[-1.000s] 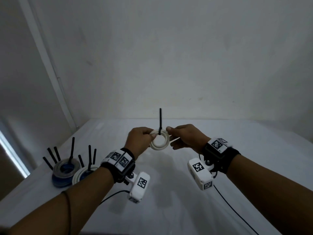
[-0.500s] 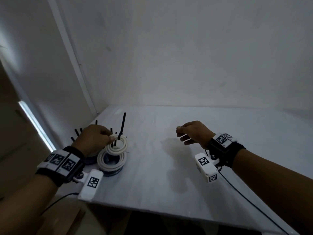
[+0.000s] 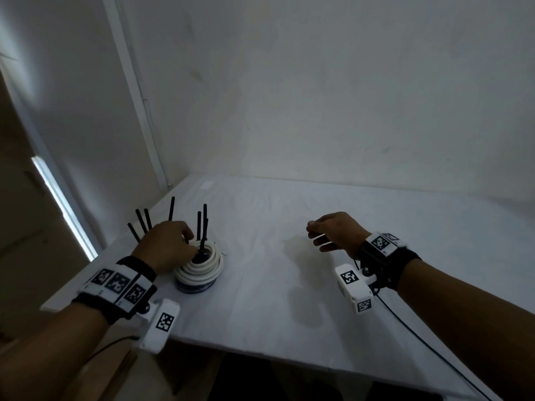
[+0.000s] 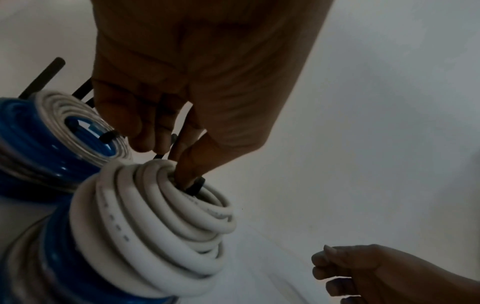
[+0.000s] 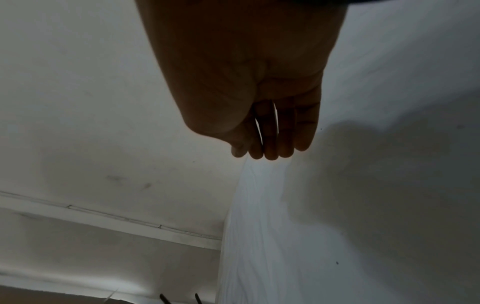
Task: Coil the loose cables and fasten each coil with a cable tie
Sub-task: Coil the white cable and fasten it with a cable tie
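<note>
White cable coil (image 3: 199, 266) tops a stack over a blue coil (image 3: 194, 287) at the table's (image 3: 318, 285) nine o'clock edge; its printed lettering is unreadable. The left hand (image 3: 166, 246) pinches its black cable tie (image 4: 194, 186). The right hand (image 3: 335, 231) hovers at three o'clock, loosely curled, holding nothing. Wrist bands carry square coded markers (image 3: 379, 243).

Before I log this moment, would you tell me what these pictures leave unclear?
- Second stack of coils: in the head view, the left hand hides it; only tie tails show.
- Left fingertips: inside the white coil, so whether they pinch the black tie is unclear.
- Blue coil under the white one: cut off by the left wrist view's edge.
- Right hand: fingers curled; the right wrist view is too dark to show anything held.
</note>
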